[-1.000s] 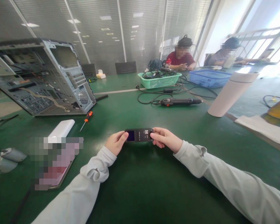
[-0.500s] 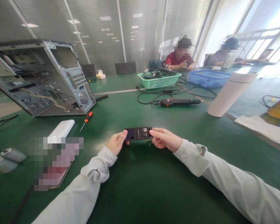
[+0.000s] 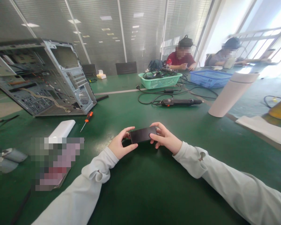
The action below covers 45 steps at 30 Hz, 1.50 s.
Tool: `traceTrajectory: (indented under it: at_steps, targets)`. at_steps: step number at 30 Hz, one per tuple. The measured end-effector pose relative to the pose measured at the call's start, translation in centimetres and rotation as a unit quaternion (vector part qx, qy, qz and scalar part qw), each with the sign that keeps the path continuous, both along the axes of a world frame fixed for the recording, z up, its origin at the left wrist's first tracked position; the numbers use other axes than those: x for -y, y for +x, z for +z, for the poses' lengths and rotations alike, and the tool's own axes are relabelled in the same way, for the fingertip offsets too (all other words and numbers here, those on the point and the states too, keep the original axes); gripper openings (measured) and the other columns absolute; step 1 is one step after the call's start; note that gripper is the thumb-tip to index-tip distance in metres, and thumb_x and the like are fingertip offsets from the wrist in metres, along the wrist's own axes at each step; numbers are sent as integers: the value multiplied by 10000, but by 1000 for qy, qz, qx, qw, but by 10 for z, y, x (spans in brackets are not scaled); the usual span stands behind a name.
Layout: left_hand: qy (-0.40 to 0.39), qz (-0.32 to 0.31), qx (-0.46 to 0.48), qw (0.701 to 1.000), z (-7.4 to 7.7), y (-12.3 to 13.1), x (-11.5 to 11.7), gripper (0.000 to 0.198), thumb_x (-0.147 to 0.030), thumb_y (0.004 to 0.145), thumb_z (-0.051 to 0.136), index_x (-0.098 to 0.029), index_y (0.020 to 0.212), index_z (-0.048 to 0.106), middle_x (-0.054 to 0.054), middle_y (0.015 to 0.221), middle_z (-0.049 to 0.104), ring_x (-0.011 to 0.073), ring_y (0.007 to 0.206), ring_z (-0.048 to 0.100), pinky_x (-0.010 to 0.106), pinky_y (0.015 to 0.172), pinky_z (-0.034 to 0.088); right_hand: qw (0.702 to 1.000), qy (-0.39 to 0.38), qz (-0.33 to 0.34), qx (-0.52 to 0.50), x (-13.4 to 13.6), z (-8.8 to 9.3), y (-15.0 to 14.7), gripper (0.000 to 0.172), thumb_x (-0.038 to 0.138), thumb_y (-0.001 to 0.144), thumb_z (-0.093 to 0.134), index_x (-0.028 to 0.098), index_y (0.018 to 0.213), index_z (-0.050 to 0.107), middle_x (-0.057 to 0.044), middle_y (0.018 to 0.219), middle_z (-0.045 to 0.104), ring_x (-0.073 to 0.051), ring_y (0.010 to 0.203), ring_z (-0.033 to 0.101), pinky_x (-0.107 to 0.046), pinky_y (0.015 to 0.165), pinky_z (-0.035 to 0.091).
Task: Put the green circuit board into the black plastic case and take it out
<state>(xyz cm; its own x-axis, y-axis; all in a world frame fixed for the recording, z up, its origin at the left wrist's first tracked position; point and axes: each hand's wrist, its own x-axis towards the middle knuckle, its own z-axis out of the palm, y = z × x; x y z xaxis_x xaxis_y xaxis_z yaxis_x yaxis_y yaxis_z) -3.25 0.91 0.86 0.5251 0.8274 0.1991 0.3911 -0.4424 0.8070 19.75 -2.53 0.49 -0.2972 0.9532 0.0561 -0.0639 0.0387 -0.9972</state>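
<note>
A small black rectangular electronic device (image 3: 140, 135) is held above the green table, its plain dark face towards me and its right end slightly raised. My right hand (image 3: 166, 137) grips that end, thumb on the face and the other fingers at the top edge and behind. Around the left end, my left hand (image 3: 120, 144) has its thumb and index finger spread apart, one below and one above the corner. Whether its fingers touch the device is hard to see.
An open computer case (image 3: 61, 78) stands at left, with an orange-and-black screwdriver (image 3: 87, 118), a white power bank (image 3: 62, 129) and a blurred-out flat object nearby. Beyond are a corded electric screwdriver (image 3: 180, 102), a green basket (image 3: 159, 82) of cables, a blue basket (image 3: 209, 79) and a pale tumbler (image 3: 231, 95).
The device has been turned over: its side with screen and ports faced me, now its plain face does. My left thumb has come off its face and the left fingers have spread.
</note>
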Motion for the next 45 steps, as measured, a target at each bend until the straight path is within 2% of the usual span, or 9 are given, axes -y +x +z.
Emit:
traceTrajectory:
  at_steps: [4,7,14,19,23,29,34,42,45]
  targets:
    - [24,39,-33,998,1,-1,0,765,-397,682,703,-167,1339,387,111,1079,661,251,995,624,449,947,440,994,99,-12,34,2,-6,-1,513,446,781,633,190,1100,323,-54,1020,432,-127,817,506,-165,546,492]
    - [26,60,-40,997,3,0,-1,677,-367,675,712,-159,1268,461,115,1097,659,258,1026,620,443,959,439,984,157,-38,74,2,-9,-1,430,372,808,589,181,1112,352,-64,1078,439,-128,868,503,-178,610,475]
    - [74,54,-91,992,7,1,-1,483,-284,646,738,-181,1071,535,81,1011,662,256,960,634,432,887,481,924,264,-90,262,2,-11,3,495,198,767,621,177,1222,425,-62,1118,485,-186,1037,474,-351,918,424]
    - [100,54,-140,984,6,1,-2,458,-304,640,741,-203,1044,552,64,982,660,265,939,621,447,873,470,895,285,-99,327,3,-11,4,418,172,731,640,154,1117,480,-61,1059,509,-195,997,481,-350,900,431]
    - [108,61,-157,980,5,0,-3,463,-331,642,738,-207,1053,564,67,990,666,276,956,614,450,879,458,881,301,-94,352,3,-8,6,438,213,761,635,148,1160,465,-82,1106,494,-212,1054,457,-368,929,426]
    - [114,69,-182,974,2,-1,-4,487,-417,651,726,-188,1057,588,92,1018,667,287,974,598,461,883,448,813,398,-97,414,1,12,-6,426,290,885,620,148,1267,494,-89,1154,489,-237,1128,388,-428,1005,361]
    - [127,69,-165,975,-3,-3,-6,490,-439,647,732,-197,1054,605,87,1036,676,281,976,598,458,889,446,800,382,-53,459,-10,28,-35,307,289,872,691,170,1146,623,-60,1114,513,-222,1104,389,-386,996,371]
    - [120,69,-173,975,-3,-5,-8,522,-459,653,730,-202,1091,606,95,1058,673,299,1001,600,458,888,455,842,278,-16,462,-21,43,-52,181,254,826,751,145,942,666,-37,972,560,-185,960,479,-317,900,404]
    - [120,69,-176,975,-1,-4,-7,508,-455,653,729,-205,1078,607,89,1060,673,298,1005,595,454,888,451,838,258,-18,479,-17,49,-53,153,224,857,717,133,947,633,-32,966,566,-188,975,482,-311,870,412]
